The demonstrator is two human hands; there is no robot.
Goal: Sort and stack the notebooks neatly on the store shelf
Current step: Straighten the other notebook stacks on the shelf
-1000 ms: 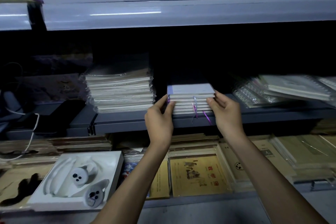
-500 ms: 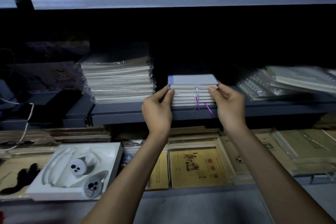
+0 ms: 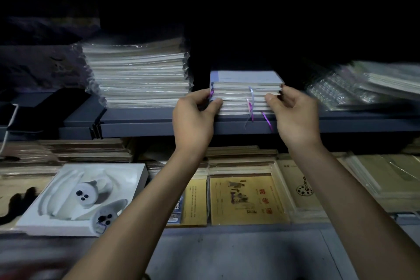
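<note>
A small stack of pale lavender notebooks (image 3: 245, 88) with purple ribbon bookmarks (image 3: 251, 111) hanging from the pages lies on the grey shelf (image 3: 141, 128). My left hand (image 3: 193, 118) grips the stack's left front corner, thumb against the page edges. My right hand (image 3: 295, 116) holds the right front corner, fingers curled on the side and thumb on the pages. To the left stands a taller stack of plastic-wrapped notebooks (image 3: 138, 75).
Wrapped spiral notebooks (image 3: 354, 88) lie at the right of the same shelf. The lower shelf holds yellow-covered notebooks (image 3: 247, 200), brown stacks, and a white tray with two white controllers (image 3: 81, 198). A dark box (image 3: 45, 109) and a white cable sit at far left.
The view has tilted down, so the upper shelf has left the frame. Both hands stay on the lavender stack, which sits in much the same place on the shelf.
</note>
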